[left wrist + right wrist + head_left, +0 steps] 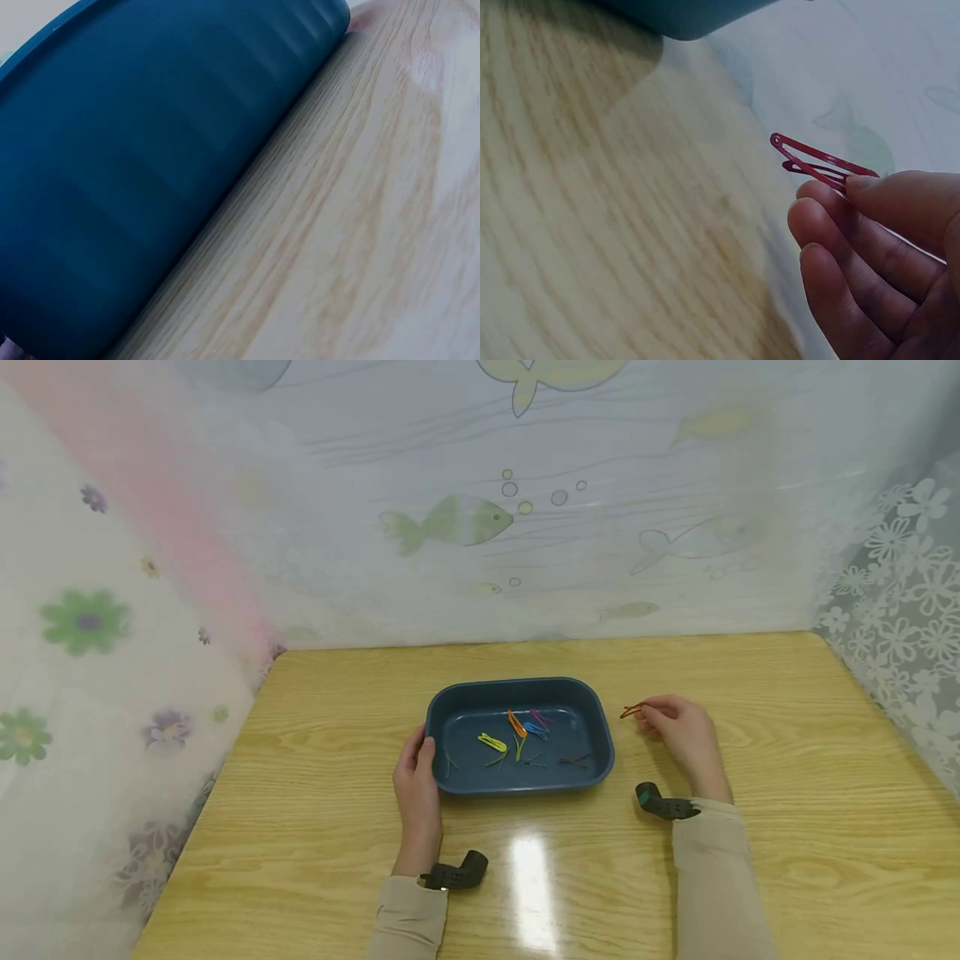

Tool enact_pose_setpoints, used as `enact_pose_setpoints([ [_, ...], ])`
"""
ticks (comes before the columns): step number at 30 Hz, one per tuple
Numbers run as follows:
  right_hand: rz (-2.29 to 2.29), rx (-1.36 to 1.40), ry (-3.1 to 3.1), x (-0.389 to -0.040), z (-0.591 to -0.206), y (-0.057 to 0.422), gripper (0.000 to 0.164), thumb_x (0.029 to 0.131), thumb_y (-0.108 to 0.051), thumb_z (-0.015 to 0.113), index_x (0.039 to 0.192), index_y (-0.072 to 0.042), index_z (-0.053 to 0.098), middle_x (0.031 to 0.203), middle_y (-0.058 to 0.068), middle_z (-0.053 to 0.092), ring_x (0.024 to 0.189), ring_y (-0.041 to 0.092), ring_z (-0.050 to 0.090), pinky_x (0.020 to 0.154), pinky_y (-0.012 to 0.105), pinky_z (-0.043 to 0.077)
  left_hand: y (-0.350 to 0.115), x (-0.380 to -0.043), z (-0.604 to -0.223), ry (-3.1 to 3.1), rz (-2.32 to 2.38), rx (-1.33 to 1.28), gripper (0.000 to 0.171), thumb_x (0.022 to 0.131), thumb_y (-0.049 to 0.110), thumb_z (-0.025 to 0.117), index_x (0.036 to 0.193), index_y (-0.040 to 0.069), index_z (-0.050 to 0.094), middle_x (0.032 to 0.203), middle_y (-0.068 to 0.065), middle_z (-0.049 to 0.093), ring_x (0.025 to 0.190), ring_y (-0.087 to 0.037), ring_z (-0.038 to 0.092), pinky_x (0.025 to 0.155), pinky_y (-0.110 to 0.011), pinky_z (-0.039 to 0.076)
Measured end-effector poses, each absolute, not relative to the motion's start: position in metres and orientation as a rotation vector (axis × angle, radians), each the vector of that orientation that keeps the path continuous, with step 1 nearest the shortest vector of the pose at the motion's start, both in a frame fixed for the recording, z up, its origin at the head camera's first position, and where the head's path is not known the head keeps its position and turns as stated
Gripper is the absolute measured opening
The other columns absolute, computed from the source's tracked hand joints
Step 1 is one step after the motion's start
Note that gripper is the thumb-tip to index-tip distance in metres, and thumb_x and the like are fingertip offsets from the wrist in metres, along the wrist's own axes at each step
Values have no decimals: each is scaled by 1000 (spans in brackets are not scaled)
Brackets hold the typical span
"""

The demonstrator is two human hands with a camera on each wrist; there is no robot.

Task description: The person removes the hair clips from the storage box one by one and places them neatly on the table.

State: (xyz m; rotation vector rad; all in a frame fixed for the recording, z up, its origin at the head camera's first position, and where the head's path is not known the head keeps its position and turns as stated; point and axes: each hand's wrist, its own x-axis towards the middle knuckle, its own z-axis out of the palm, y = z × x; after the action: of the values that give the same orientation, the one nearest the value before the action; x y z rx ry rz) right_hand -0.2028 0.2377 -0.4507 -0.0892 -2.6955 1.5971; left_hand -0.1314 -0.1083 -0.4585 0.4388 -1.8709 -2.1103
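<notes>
A dark blue plastic tray (521, 787) stands on the table, and my left hand (418, 787) grips its left end, thumb at the rim and fingers along the outer wall. Between thumb and forefinger, my right hand (684, 735) pinches a red snap hair clip (821, 161), right of the tray and apart from it. The clip's bent-open parts show in the right wrist view; the thumb covers one end. Inside the tray lie several more hair clips, among them a yellow one (492, 742), an orange one (517, 723), a blue one (536, 730) and a purple one (540, 718).
The wooden table (315, 827) extends around the tray on all sides. Behind it hangs a fish-patterned curtain (585, 568), with flowered sheets at left and right. Each wrist carries a black camera mount. The tray's wall (150, 150) fills much of the left wrist view.
</notes>
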Motion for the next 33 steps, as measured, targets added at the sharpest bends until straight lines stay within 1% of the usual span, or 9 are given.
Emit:
enact_pose_setpoints([
  [7,1639,-78,-2694,-204,-457,237,34,91,-26,51,112,1,56,100,19,62,80,17,62,66,24,51,-106,-126,-446,-1872,-2126,438,35,94,20,46,126,8,49,127,-5,48,116,-11,43,96,-27,34],
  [10,1604,-75,-2719,-204,-458,237,33,92,-26,51,111,0,57,100,18,62,81,16,61,66,23,51,-106,-127,-447,-1855,-2141,438,35,93,22,47,126,9,49,126,-3,49,115,-11,43,96,-27,34],
  [12,1513,-80,-2762,-204,-459,238,32,91,-27,51,110,-2,58,99,15,63,79,15,60,66,24,50,-107,-129,-451,-1843,-2153,439,34,93,24,48,125,12,51,125,-1,50,115,-9,44,96,-26,34],
  [14,1425,-88,-2803,-204,-459,238,31,91,-28,51,110,-4,59,98,13,63,79,16,58,67,26,48,-107,-130,-456,-1835,-2158,432,34,92,26,49,124,14,52,124,1,50,114,-9,44,96,-26,35],
  [17,1317,-103,-2853,-204,-458,238,31,91,-29,51,109,-6,61,99,12,63,82,21,56,71,32,44,-107,-132,-460,-1843,-2145,421,33,92,29,50,122,17,53,122,3,51,113,-9,45,95,-27,35],
  [20,1267,-96,-2881,-204,-457,238,32,91,-29,50,110,-6,60,105,15,61,95,28,54,80,41,41,-107,-133,-462,-1854,-2124,417,34,91,31,50,122,17,53,122,3,51,113,-8,45,95,-27,35],
  [23,1203,-80,-2906,-205,-456,238,31,91,-29,50,109,-6,61,109,16,59,106,33,49,87,47,36,-107,-133,-461,-1850,-2122,421,34,91,31,50,122,17,52,122,3,51,113,-8,44,95,-27,35],
  [25,1175,-72,-2918,-205,-456,238,31,90,-28,51,108,-6,62,110,16,59,107,35,48,88,48,35,-107,-133,-460,-1841,-2131,423,34,91,31,50,123,16,52,123,2,51,113,-9,44,95,-26,35],
  [33,1128,-77,-2933,-205,-455,235,28,89,-26,52,107,-7,63,104,15,61,103,34,50,86,48,36,-110,-133,-461,-1853,-2146,434,33,93,26,48,124,15,51,124,1,50,115,-10,43,96,-27,34],
])
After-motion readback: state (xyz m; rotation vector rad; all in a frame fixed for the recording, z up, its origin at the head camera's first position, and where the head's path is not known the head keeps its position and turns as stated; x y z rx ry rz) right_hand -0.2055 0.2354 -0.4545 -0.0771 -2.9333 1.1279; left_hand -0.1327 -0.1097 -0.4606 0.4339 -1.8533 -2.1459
